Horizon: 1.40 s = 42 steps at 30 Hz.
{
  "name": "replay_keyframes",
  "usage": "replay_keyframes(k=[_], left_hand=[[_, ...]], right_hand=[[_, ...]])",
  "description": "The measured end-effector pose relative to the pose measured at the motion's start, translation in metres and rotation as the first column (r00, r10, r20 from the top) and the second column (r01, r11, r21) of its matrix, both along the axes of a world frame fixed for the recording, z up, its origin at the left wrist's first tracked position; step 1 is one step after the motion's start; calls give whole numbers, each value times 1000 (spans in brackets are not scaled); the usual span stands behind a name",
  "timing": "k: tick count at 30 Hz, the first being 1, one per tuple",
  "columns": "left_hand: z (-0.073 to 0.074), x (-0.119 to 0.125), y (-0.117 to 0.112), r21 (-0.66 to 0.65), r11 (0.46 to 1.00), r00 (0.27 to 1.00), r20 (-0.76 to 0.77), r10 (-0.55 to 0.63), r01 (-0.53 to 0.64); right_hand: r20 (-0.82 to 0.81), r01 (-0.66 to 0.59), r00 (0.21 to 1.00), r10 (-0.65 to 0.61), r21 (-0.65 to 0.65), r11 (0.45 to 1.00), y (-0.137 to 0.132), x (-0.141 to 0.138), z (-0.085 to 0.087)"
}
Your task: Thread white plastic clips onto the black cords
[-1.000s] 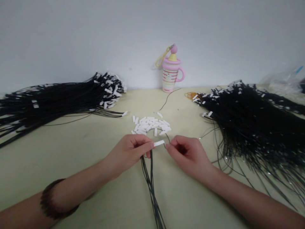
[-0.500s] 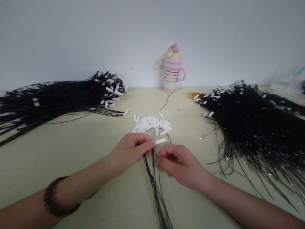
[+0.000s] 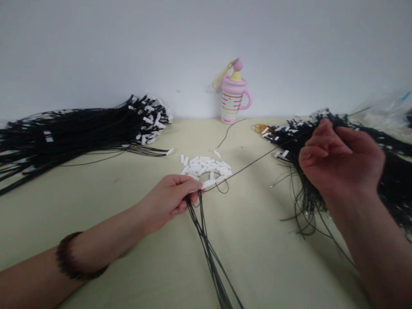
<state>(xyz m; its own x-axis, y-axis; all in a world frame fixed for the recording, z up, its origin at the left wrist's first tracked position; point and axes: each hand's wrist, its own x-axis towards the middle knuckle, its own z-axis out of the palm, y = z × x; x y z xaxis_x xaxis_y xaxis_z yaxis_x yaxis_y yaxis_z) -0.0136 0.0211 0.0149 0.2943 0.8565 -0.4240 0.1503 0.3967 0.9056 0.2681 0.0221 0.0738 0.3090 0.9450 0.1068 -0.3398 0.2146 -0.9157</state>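
My left hand (image 3: 172,198) is closed near the table's middle, pinching a small white tube (image 3: 209,182) and several black cords (image 3: 207,249) that trail toward me. A single black cord (image 3: 254,162) runs taut from that tube up to my right hand (image 3: 341,161), which is raised at the right with its fingers curled and pinched on the cord. Just beyond my left hand lies a small heap of loose white tubes (image 3: 206,166).
A big bundle of black cords with white tubes (image 3: 80,131) lies at the left, another bundle (image 3: 341,171) at the right. A pink striped cup (image 3: 232,98) stands against the wall. Orange rubber bands (image 3: 258,128) and clear plastic bags (image 3: 386,111) lie at the right.
My right hand has pulled up and to the right, away from the left hand, drawing one cord taut through the white tube. My left hand has stayed put.
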Motion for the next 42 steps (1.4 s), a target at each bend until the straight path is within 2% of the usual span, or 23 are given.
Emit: replay_keyframes(k=[2,4,5,6,8,10,12,18,36,42], left_hand=[[0,0,0,1,1000,1000,8,0,0],[-1,0,0,8,1000,1000,19,-1,1],[-1,0,0,9,1000,1000,24,2,-2],[-2,-1,0,7,1000,1000,26,8,-8],[-2,-2,-1,0,1000,999,36,18,-18],[-2,-2,-1,-8,1000,999,44,25,-25],[-2,-2,-1,-8,999,998,49,35,-34],[-3,-1,0,5,999,997,56,48,-49],[-2,-2,0,11,998,997,55,63,-63],[-2,-2,-1,22,998,998,43,53,-54]], right_hand=[[35,65,997,-67,66,996,3,-6,-10],[268,95,953,-138,167,981,-2,-22,-23],[441,73,883,-159,206,976,-7,-31,-30],[607,21,780,-148,212,977,-12,-41,-35],[826,-127,560,-61,158,979,-25,-59,-45],[910,-259,415,25,91,962,-35,-72,-52],[932,-329,356,64,61,942,-43,-81,-57],[930,-371,349,113,26,928,-49,-89,-65],[945,-373,272,182,-71,925,-47,-88,-66],[944,-390,279,174,-54,919,-46,-88,-66]])
